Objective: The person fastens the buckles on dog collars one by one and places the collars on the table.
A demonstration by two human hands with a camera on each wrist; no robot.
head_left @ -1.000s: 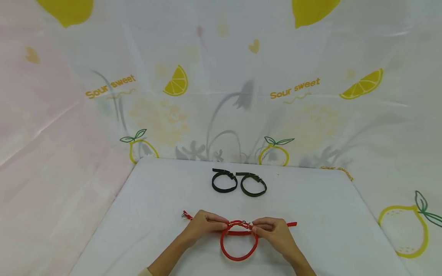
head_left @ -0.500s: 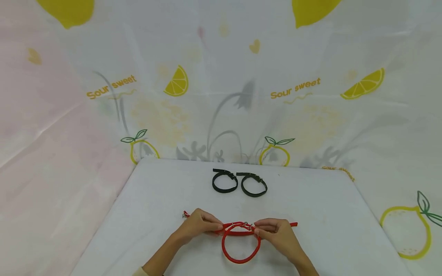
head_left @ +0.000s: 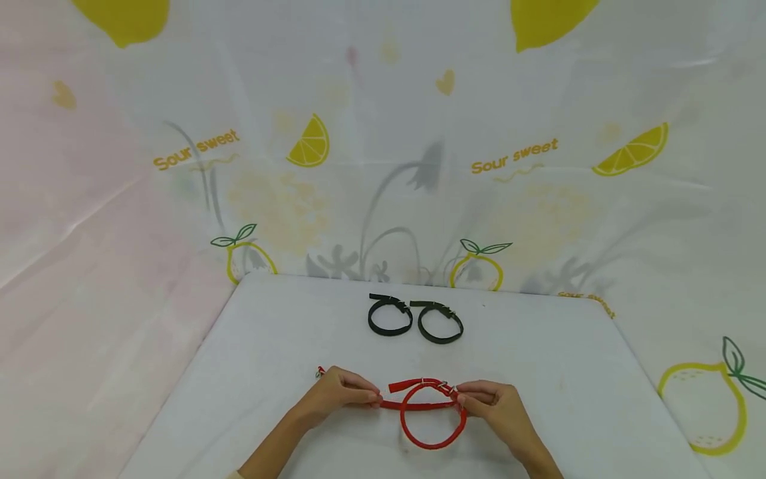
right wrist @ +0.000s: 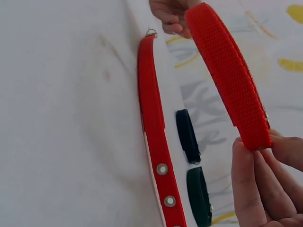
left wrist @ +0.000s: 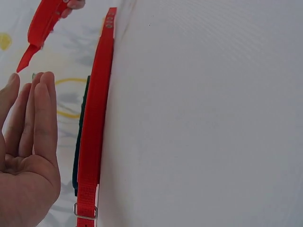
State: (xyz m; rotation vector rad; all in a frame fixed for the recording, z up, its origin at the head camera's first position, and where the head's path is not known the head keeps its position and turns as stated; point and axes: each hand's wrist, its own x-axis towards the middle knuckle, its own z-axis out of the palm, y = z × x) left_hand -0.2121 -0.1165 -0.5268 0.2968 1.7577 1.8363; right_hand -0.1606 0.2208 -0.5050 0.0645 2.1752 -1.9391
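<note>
A red pet collar [head_left: 432, 446], fastened into a loop, is raised over the table. My right hand [head_left: 497, 412] pinches it at the buckle side; in the right wrist view the thumb and fingers grip the lower end of its red webbing [right wrist: 227, 75]. The collar's free strap end points left. Just beyond that end, my left hand [head_left: 334, 399] holds nothing, its fingers [left wrist: 43, 118] nearly straight in the left wrist view. Beneath lies a second red collar [left wrist: 97, 118], unfastened and stretched straight, with metal eyelets [right wrist: 162, 169] and a ring at one end.
Two dark collars, one black [head_left: 389, 332] and one dark green [head_left: 441, 340], lie buckled into loops side by side farther back on the white table [head_left: 269, 319]. A lemon-printed sheet [head_left: 383, 133] rises behind the table.
My left hand has let go of the looped red collar and drawn left. My right hand has carried the collar slightly right, and its strap end now shows.
</note>
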